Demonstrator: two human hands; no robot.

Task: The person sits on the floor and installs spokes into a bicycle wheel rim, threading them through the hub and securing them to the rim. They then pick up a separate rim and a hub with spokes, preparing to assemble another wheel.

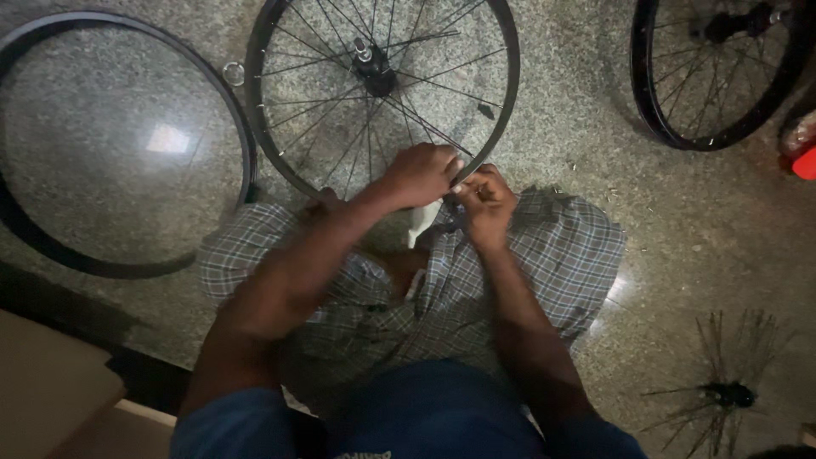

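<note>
A spoked bicycle wheel with a black rim lies on the granite floor in front of me, its hub near the top. My left hand grips the near edge of the rim. My right hand is closed beside it at the rim, pinching something small that I cannot make out. A strip of white material hangs down just below both hands. My legs, covered by a checked cloth, are folded under the hands.
A bare black tyre lies to the left. Another spoked wheel lies at top right, with a red object at the right edge. A hub with loose spokes sits at bottom right. A pale box stands at bottom left.
</note>
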